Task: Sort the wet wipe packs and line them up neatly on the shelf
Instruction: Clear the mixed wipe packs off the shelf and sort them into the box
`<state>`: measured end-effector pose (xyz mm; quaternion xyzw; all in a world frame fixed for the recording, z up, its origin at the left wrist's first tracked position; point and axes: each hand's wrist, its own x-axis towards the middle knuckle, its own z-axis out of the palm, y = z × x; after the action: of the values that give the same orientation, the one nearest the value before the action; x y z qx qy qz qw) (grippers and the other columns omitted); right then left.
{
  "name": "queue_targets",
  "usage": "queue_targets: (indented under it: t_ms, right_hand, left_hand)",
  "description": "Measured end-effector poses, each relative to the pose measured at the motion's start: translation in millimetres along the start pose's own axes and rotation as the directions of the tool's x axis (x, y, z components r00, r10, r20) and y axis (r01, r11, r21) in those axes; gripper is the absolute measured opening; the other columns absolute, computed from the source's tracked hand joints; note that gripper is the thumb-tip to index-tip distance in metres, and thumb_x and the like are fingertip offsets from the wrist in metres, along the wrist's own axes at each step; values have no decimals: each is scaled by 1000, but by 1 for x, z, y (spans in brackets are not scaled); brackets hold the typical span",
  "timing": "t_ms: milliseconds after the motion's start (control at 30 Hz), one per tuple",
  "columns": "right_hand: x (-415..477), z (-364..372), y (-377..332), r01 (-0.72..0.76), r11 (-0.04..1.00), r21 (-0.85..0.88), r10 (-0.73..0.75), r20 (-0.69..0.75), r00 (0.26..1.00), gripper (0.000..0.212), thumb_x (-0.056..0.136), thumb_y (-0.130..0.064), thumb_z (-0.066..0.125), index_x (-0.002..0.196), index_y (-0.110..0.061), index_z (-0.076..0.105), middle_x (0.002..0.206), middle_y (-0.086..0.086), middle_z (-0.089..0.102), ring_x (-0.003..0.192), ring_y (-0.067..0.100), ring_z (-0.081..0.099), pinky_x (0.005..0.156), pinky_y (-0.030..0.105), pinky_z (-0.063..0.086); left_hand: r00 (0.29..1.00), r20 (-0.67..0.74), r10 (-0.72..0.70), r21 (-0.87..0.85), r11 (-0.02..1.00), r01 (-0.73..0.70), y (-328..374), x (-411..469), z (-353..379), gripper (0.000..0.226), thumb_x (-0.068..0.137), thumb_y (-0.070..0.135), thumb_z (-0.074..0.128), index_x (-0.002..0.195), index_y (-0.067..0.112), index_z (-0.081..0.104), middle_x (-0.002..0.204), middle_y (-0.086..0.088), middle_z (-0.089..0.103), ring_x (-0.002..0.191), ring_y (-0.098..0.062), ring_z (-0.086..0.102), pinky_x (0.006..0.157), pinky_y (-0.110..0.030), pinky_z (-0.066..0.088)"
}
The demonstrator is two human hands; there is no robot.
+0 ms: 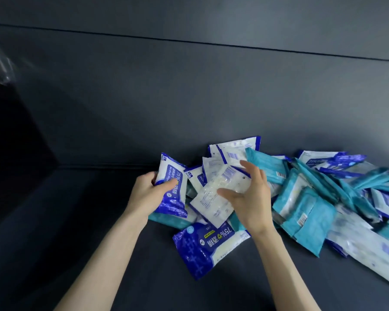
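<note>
Many packs, two kinds, all unsorted. The shelf [76,221] is a dark, deep bay with a dark back wall [189,97]; its left half is bare, so that is where a row could start. No bin or tray is in view, and the shelf itself holds everything. The heap [337,223] lies loose on the right half, running from centre to the right edge, with packs overlapping at all angles. Teal packs [305,212] sit mostly to the right, and blue packs [337,160] are mixed in at the back and on the near side. One blue pack [207,245] lies flat, face up, at the near edge of the heap. A face-down pack [213,198] shows its white back at centre. The left hand [144,189] grips an upright blue pack [173,182] by its left edge, thumb across the front. The right hand [249,198] is unclenched, fingers spread, just over the face-down pack; contact cannot be told. Judged step: early sorting, pulling blue from the mix, with no row formed yet. Next move likely calls for closing on the face-down pack, checking its colour, and standing like with like on the bare left side.
</note>
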<state>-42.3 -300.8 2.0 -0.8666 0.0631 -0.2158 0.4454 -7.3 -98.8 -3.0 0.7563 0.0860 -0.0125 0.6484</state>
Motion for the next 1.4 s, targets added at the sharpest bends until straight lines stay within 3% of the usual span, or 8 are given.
queue_targets:
  t_ms: [100, 267, 467, 600, 933, 1167, 1333, 1400]
  right_hand:
    - [7, -1, -1, -23, 991, 131, 34, -80, 996, 83, 67, -14, 86, 137, -22, 42, 123, -7, 47, 91, 1, 50, 76, 4, 39]
    - [15, -3, 0, -105, 941, 323, 145, -102, 984, 51, 68, -6, 83, 112, -11, 59, 97, 4, 69, 89, 27, 66, 81, 45, 55]
    - [46, 4, 4, -85, 996, 6, 85, 55, 995, 29, 80, -21, 75, 97, -14, 52, 99, -4, 57, 108, 18, 43, 85, 32, 38]
    - [60, 5, 5, -49, 970, -238, 108, 242, 964, 39, 87, -37, 64, 95, -9, 37, 131, 7, 39, 129, 22, 21, 101, 35, 17]
    - [88, -6, -15, 182, 740, -647, 107, 382, 918, 55, 73, -68, 63, 79, -17, 42, 112, -1, 38, 123, 26, 24, 110, 44, 5]
    - [78, 3, -19, 207, 880, -428, -92, 275, 957, 57, 69, -58, 74, 88, -16, 40, 90, -2, 53, 102, 19, 42, 95, 32, 14]
    - [69, 13, -26, 79, 997, 20, -82, 198, 977, 45, 70, -27, 83, 74, -20, 40, 65, -8, 53, 55, 6, 43, 53, 21, 35]
    - [66, 16, -25, 37, 992, 117, -61, 209, 976, 33, 72, -19, 83, 78, -19, 50, 70, -11, 60, 59, 1, 54, 53, 15, 42]
  left_hand:
    - [1000, 15, 25, -56, 998, -24, 4, 9, -2, 17, 87, 24, 67, 98, 12, 63, 91, -7, 72, 81, -22, 71, 74, -40, 57]
    - [995, 98, 24, -215, 977, -3, 16, 15, 5, 17, 91, 34, 60, 101, 21, 64, 90, 1, 74, 81, -15, 71, 73, -33, 55]
    - [932, 362, -11, -52, 998, 32, 16, 27, 35, 20, 92, 31, 58, 110, 21, 58, 103, 2, 72, 92, -14, 70, 86, -36, 55]
    - [932, 358, -52, -37, 997, 70, 11, 37, 38, 33, 82, 20, 73, 111, 13, 58, 102, -5, 72, 92, -20, 69, 85, -41, 56]
    - [981, 196, -1, -159, 987, 33, 4, 30, 38, 31, 76, 2, 75, 101, 12, 60, 91, -2, 72, 79, -13, 69, 62, -23, 52]
    - [991, 72, 116, -203, 974, -100, 8, 23, 26, 35, 79, 5, 74, 105, 15, 52, 97, -3, 68, 85, -15, 69, 66, -26, 54]
    - [987, -67, 146, -173, 973, -155, 16, 21, 6, 40, 73, 8, 79, 106, 17, 57, 93, 0, 70, 82, -15, 70, 67, -30, 56]
    - [993, -68, 92, -197, 975, -104, 16, 21, -1, 37, 71, 8, 80, 103, 13, 61, 91, -3, 71, 80, -18, 71, 68, -32, 56]
